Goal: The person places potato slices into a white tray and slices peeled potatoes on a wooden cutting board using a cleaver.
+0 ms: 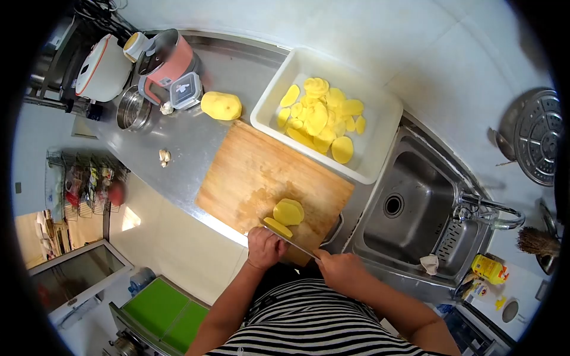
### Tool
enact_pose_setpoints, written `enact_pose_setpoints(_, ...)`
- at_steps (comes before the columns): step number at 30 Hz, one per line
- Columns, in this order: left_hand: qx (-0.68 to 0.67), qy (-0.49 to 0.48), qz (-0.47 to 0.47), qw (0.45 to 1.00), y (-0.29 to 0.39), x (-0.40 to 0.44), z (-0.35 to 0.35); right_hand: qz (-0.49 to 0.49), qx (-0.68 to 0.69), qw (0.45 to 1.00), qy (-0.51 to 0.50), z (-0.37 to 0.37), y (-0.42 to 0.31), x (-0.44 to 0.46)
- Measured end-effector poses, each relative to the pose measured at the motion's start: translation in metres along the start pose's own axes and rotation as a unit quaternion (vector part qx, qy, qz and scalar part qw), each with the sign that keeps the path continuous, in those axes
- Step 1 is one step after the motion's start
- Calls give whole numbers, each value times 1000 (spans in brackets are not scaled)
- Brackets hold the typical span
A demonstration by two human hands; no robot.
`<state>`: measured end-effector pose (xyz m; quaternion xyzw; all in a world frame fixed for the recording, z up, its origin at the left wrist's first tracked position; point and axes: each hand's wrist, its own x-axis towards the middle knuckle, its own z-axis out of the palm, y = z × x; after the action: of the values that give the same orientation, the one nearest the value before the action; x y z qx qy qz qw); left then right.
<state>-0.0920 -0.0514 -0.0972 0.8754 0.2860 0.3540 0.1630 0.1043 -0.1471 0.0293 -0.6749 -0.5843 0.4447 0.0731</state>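
Observation:
A wooden cutting board (255, 169) lies on the steel counter, with wet marks near its middle. On its near part are stacked potato slices (289, 212) and a smaller cut potato piece (278, 228). My right hand (339, 270) is closed round the handle of a knife (297, 245), whose blade runs along the near side of the smaller piece. Beside the blade's tip, my left hand (266, 246) has its fingers curled against that potato piece. Beyond the board, a white tub (380, 139) holds several yellow potato slices (317, 118). A whole peeled potato (221, 105) rests at the board's far left corner.
The steel sink (404, 204) with its faucet (493, 213) is at the right. Farther left stand a pink pot (172, 62), a lidded glass box (186, 90), a metal bowl (134, 108) and a white cooker (104, 70). Garlic (164, 156) lies on the counter.

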Motion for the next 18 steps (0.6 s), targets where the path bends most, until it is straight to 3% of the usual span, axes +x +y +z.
enact_pose_setpoints(18,4,-6,4,1000,-2,1,0,19,-47,996,-70,-17,-13,2)
